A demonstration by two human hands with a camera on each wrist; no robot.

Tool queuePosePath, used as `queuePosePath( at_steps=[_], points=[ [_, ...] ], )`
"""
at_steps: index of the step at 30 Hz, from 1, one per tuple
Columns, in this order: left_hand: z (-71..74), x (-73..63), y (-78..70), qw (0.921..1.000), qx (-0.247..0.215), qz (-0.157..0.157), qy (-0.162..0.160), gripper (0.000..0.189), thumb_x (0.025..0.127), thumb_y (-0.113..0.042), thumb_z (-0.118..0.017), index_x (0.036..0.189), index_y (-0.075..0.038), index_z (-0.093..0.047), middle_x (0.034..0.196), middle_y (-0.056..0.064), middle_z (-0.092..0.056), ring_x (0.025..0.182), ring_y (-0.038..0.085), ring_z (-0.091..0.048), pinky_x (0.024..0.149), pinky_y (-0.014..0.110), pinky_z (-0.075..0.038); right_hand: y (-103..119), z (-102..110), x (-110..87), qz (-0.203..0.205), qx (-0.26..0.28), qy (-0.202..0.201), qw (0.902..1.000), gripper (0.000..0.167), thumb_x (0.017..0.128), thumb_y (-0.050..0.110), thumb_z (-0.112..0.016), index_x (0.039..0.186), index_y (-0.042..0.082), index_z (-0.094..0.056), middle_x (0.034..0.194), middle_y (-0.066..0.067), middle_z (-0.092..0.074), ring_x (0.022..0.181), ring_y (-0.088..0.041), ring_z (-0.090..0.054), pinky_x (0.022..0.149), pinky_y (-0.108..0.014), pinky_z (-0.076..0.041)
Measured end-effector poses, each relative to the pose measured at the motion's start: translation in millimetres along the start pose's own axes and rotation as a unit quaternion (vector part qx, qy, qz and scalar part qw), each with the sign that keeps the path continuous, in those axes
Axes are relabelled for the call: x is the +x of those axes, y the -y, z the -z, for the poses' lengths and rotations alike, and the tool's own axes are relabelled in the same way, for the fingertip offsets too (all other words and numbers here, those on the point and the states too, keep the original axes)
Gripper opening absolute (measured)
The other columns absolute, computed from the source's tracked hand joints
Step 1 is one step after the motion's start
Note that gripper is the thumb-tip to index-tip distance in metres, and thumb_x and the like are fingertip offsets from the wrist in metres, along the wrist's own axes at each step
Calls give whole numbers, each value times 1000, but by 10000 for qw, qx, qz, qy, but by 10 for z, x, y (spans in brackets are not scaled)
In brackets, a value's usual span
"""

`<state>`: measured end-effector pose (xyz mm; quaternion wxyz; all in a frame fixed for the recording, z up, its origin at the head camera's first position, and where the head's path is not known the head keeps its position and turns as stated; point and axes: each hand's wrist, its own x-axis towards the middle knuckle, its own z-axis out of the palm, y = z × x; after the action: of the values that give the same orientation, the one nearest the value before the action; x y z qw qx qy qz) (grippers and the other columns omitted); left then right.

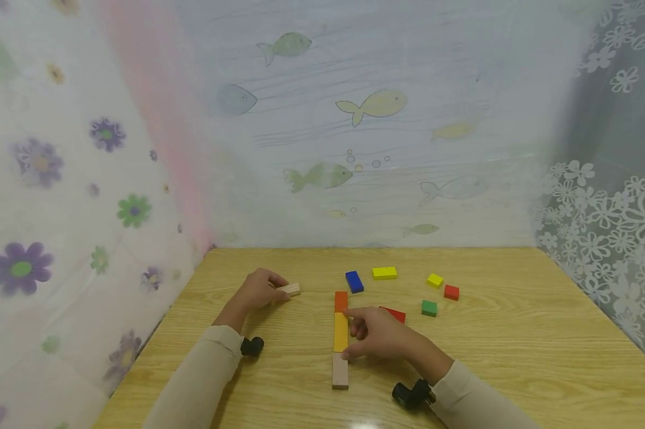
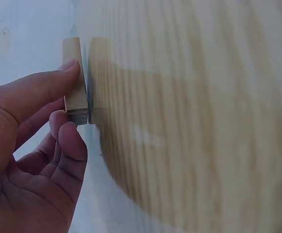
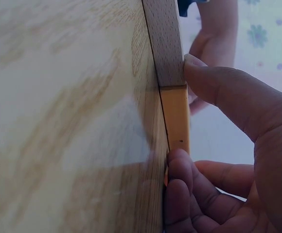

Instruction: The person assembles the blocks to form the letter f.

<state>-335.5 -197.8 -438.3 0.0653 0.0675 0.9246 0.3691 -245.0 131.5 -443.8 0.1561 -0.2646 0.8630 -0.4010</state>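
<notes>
While the left hand (image 1: 260, 289) pinches a pale wooden block (image 1: 293, 289), the spread right hand (image 1: 383, 335) touches a three-block red-yellow-brown row (image 1: 341, 333); six blocks (image 1: 384, 273) lie loose.

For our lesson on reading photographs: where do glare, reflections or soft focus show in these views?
Head view: bright glare on the table at the picture's bottom edge; left wrist view: pale block mirrored in the table; right wrist view: pale sheen across the table, flowered backdrop blurred.
</notes>
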Motion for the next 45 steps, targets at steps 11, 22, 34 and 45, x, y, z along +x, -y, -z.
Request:
queuePosePath(
  at_steps=[11, 22, 34, 45],
  points=[
    [-41, 38, -136, 9991, 104, -375, 191, 34, 88, -18, -85, 120, -9, -78, 114, 7, -75, 93, 19, -70, 72, 33, -59, -20, -2, 14, -11, 44, 34, 10000, 90, 78, 36, -92, 152, 4, -51, 103, 1, -65, 92, -15, -60, 79, -25, -53],
    [-192, 63, -314, 9978, 132, -555, 342, 31, 88, -21, -85, 118, -16, -79, 119, 5, -72, 95, 17, -68, 76, 34, -58, -28, -3, 23, 40, 9, 19, 10000, 90, 78, 36, -92, 151, 3, -52, 101, 2, -65, 91, -15, -61, 78, -25, -53],
    [-377, 33, -398, 9982, 165, -515, 250, 28, 90, -21, -83, 118, -21, -79, 118, 7, -68, 105, 25, -67, 84, 39, -58, -14, 0, 23, -47, 72, 56, 9999, 90, 79, 36, -92, 152, 3, -51, 102, 1, -65, 91, -15, -61, 78, -25, -53],
    [-525, -5, -448, 9985, -95, -507, 181, 27, 90, -17, -82, 117, -14, -79, 111, 5, -70, 96, 20, -63, 80, 37, -56, -10, 2, 20, 23, 44, 44, 10000, 90, 79, 36, -92, 152, 3, -51, 102, 0, -66, 90, -15, -61, 77, -25, -53]
  ],
)
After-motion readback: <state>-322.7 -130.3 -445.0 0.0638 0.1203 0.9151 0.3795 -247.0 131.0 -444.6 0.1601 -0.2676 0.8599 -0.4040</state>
